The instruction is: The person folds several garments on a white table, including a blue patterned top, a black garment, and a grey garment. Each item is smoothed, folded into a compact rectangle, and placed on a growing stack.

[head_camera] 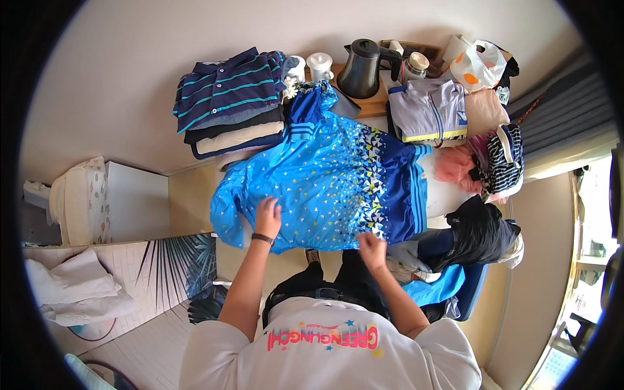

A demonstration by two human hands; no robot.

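A blue jacket (312, 190) with a scatter of white and yellow triangles lies spread across the white table (441, 204) before me. Its hem, dark blue with striped ribbing, points right; one sleeve hangs near the left end and the collar is at the far side. Over the left part of the jacket is my left hand (268, 218), fingers a little apart, with a dark band on the wrist. My right hand (373, 249) is curled at the jacket's near edge, close to the dark blue part; whether its fingers pinch the fabric is hidden.
Folded clothes (229, 97) are stacked far left. Behind the jacket stand a lidded white mug (320, 67) and an electric kettle (363, 70). A folded grey jacket (429, 109) and a plastic bag (477, 66) lie far right. Loose clothes (475, 234) heap over a blue chair (473, 292).
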